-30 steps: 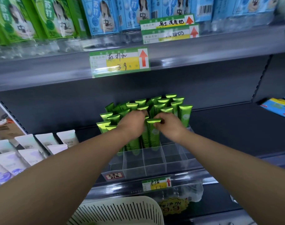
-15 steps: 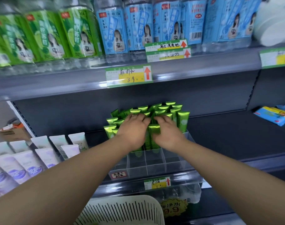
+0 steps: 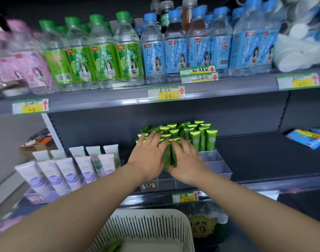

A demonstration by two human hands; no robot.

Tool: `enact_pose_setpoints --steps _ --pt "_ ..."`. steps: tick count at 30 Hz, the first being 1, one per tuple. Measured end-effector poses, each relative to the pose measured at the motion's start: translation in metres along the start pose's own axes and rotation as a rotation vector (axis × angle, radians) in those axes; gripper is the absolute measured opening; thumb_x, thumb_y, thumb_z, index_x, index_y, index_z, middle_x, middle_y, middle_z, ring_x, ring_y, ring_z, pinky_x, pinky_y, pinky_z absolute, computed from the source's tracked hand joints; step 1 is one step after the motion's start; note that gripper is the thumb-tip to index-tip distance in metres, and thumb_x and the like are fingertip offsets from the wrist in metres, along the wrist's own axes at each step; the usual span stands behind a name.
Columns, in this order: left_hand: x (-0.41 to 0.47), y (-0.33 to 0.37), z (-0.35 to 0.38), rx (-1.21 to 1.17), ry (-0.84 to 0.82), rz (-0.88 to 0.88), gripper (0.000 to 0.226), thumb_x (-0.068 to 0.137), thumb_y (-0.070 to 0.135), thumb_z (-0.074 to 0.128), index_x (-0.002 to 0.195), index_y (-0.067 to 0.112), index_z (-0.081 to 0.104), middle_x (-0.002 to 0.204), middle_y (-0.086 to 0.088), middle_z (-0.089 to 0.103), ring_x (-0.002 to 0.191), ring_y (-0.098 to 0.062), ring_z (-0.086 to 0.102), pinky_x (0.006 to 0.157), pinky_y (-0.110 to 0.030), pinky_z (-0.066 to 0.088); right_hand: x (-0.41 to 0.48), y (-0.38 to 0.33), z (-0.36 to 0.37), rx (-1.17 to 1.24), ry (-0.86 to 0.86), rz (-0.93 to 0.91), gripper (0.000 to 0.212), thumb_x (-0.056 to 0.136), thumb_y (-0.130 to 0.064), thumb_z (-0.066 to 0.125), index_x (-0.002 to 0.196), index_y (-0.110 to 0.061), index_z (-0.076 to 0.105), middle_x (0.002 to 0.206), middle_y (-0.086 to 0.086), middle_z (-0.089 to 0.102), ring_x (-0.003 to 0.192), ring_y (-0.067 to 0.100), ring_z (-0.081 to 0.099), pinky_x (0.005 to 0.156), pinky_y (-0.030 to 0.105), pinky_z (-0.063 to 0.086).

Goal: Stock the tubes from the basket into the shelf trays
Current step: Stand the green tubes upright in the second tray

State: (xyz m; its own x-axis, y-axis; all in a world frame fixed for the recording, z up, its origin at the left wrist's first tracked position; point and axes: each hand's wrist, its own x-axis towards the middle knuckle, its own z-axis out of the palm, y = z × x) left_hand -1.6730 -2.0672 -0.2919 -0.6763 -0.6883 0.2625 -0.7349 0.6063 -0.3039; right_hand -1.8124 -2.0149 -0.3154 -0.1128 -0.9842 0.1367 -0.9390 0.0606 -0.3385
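Note:
Several green tubes stand upright in a clear divided shelf tray on the middle shelf. My left hand lies flat with straight fingers against the front-left tubes. My right hand lies flat beside it, fingers straight, pressing on the front tubes between the two hands. The front compartments of the tray hold nothing. A white slotted basket sits low in the middle, with a blurred green tube inside it.
White and purple tubes stand in a tray to the left. Green, blue and pink labelled bottles fill the shelf above. Blue packets lie at the right. Price tags line the shelf edges.
Both hands went from pinching tube tops to lying flat against the front tubes. The camera tilted up, so the bottle shelf shows more.

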Motion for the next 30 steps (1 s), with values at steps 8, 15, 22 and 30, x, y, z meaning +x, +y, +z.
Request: enact_pose_setpoints --steps 8,15,22,30 --pt "-0.061 0.0 0.0 0.004 -0.012 -0.046 0.079 0.087 0.042 0.046 0.15 0.019 0.004 0.158 -0.006 -0.006 0.145 -0.023 -0.009 0.116 -0.044 -0.006 -0.031 -0.03 0.009 -0.002 -0.006 -0.057 0.088 0.085 -0.049 0.052 0.149 -0.029 -0.004 0.158 -0.002 -0.012 0.145 0.022 -0.011 0.118 0.042 0.004" --pt "-0.11 -0.003 0.011 -0.01 -0.063 -0.08 0.078 0.088 0.04 0.045 0.15 0.017 0.003 0.158 -0.007 -0.005 0.145 -0.024 -0.009 0.118 -0.044 -0.003 -0.06 -0.049 0.03 0.003 -0.051 -0.109 0.085 0.087 -0.048 0.053 0.15 -0.025 0.0 0.158 0.001 -0.009 0.145 0.023 -0.008 0.117 0.041 0.004" --pt "-0.152 0.001 0.043 -0.067 -0.16 -0.136 0.081 0.085 0.036 0.05 0.15 0.015 0.005 0.158 -0.008 0.0 0.146 -0.024 -0.004 0.117 -0.042 -0.001 -0.083 -0.056 0.065 0.008 -0.133 -0.162 0.086 0.085 -0.046 0.056 0.149 -0.024 0.004 0.158 0.003 -0.004 0.145 0.024 -0.006 0.118 0.04 0.006" --pt "-0.179 0.009 0.087 -0.216 -0.277 -0.208 0.079 0.084 0.03 0.051 0.147 0.003 0.012 0.154 -0.015 0.018 0.143 -0.028 0.014 0.119 -0.038 0.012 -0.093 -0.047 0.114 0.016 -0.239 -0.164 0.089 0.081 -0.043 0.063 0.149 -0.019 0.011 0.155 0.003 0.014 0.143 0.022 0.012 0.115 0.036 0.017"
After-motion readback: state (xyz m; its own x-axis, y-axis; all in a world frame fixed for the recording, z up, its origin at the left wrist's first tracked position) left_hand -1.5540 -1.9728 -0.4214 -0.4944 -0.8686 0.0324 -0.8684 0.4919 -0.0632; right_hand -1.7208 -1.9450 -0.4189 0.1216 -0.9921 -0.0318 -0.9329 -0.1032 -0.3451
